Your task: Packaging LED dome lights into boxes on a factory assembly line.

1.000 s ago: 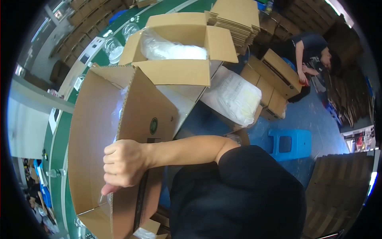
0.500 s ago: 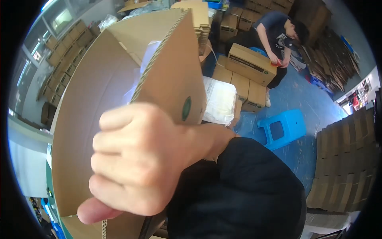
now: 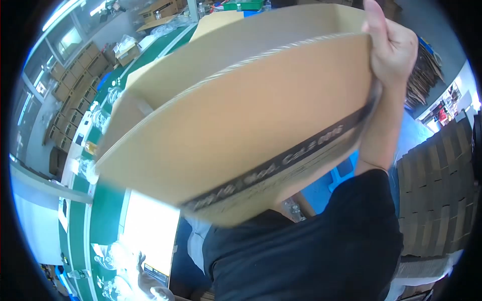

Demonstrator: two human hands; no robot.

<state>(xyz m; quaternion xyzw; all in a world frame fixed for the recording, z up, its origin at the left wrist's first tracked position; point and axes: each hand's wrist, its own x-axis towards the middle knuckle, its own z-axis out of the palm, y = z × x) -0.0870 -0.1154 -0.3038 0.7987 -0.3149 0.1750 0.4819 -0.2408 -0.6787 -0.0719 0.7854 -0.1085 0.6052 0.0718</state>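
Note:
A large brown cardboard box (image 3: 241,135) is lifted close in front of me and fills most of the view, tilted with its underside toward me. A black printed band (image 3: 281,165) runs along its lower edge. My right hand (image 3: 394,47) grips the box's upper right corner, its fingers wrapped over the edge, and my bare forearm runs down to a black sleeve (image 3: 326,241). My left hand is not visible; it may be behind the box.
A green conveyor belt (image 3: 103,210) runs along the left, with clear plastic-wrapped items and a bright white panel (image 3: 150,226) beside it. Stacks of flat cardboard (image 3: 437,190) stand at the right. A blue stool (image 3: 346,168) shows below the box. Cartons (image 3: 75,75) line the far left.
The box rose from the table to right in front of my face and turned over. My right hand moved with it from lower left to upper right.

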